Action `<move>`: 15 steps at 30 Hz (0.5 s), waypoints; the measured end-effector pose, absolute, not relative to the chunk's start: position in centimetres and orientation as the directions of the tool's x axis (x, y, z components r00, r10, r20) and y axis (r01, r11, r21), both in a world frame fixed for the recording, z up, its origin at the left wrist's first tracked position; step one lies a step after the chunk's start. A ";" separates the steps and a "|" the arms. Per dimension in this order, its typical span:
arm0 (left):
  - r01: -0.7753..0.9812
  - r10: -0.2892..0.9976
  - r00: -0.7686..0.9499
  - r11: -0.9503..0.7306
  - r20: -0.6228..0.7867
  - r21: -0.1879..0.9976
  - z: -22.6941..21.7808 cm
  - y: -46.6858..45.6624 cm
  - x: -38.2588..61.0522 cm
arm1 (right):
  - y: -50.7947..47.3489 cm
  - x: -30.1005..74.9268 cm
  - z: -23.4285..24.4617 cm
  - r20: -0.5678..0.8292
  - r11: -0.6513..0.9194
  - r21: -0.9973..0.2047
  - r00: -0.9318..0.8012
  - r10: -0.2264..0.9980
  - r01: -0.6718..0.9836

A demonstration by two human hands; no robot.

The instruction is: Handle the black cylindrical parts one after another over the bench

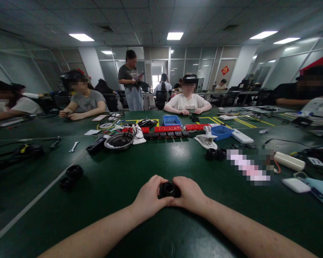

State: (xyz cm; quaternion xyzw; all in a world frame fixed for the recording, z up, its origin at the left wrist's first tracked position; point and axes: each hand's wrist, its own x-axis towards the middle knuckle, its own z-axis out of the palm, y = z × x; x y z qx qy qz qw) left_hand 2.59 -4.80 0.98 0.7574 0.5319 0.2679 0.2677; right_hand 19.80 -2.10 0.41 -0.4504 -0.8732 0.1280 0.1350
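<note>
Between my two hands is a black hollow fitting (168,187) with a round opening facing up; its exact kind I cannot make out. My left hand (151,195) wraps its left side, fingers curled behind and thumb in front. From the other side my right hand (190,195) grips it, and the two thumbs meet at the front. Much of the fitting's lower part is hidden by the fingers. Similar black round pieces (74,172) lie to the left on the green table (118,182), and another pair of black pieces (212,154) sits farther right.
Mid-table are red socket strips (168,128), a round metal dish (118,146), white clamps (206,138) and blue baskets (221,132). A small wrench (74,147) lies left. At right are a beige cylinder (289,160) and a white case (296,185). Several people sit around.
</note>
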 end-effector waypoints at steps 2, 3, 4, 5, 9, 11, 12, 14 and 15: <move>0.672 0.946 0.298 -0.302 0.126 0.676 1.1 -4.8 2.5 | -2.0 20.2 0.7 0.097 0.595 -0.321 -0.599 0.795 0.737; 0.668 0.943 0.308 -0.310 0.128 0.677 1.1 -4.8 2.4 | -1.9 20.5 0.9 0.081 0.608 -0.322 -0.618 0.782 0.726; 0.661 0.939 0.319 -0.316 0.127 0.680 1.2 -4.8 2.4 | -1.8 20.8 1.0 0.066 0.614 -0.336 -0.633 0.771 0.714; 0.656 0.937 0.328 -0.320 0.125 0.684 1.2 -4.8 2.3 | -1.7 21.1 1.2 0.055 0.611 -0.364 -0.639 0.768 0.703; 0.656 0.933 0.338 -0.329 0.126 0.679 1.2 -4.7 2.1 | -1.3 21.8 1.3 0.057 0.352 -0.767 -0.490 0.870 0.536; 0.651 0.929 0.346 -0.340 0.133 0.679 1.1 -4.6 2.0 | -0.9 21.8 1.0 0.005 0.155 -0.925 -0.396 0.918 0.348; 0.645 0.926 0.351 -0.344 0.135 0.682 1.1 -4.6 2.0 | -0.7 21.7 0.7 -0.030 0.082 -0.957 -0.375 0.926 0.278; 0.634 0.924 0.357 -0.347 0.136 0.691 1.0 -4.5 2.0 | -0.4 21.6 0.3 -0.090 -0.012 -0.978 -0.368 0.925 0.208; 0.629 0.923 0.360 -0.348 0.136 0.695 0.9 -4.4 1.9 | -0.3 21.5 0.2 -0.120 -0.058 -0.983 -0.371 0.921 0.173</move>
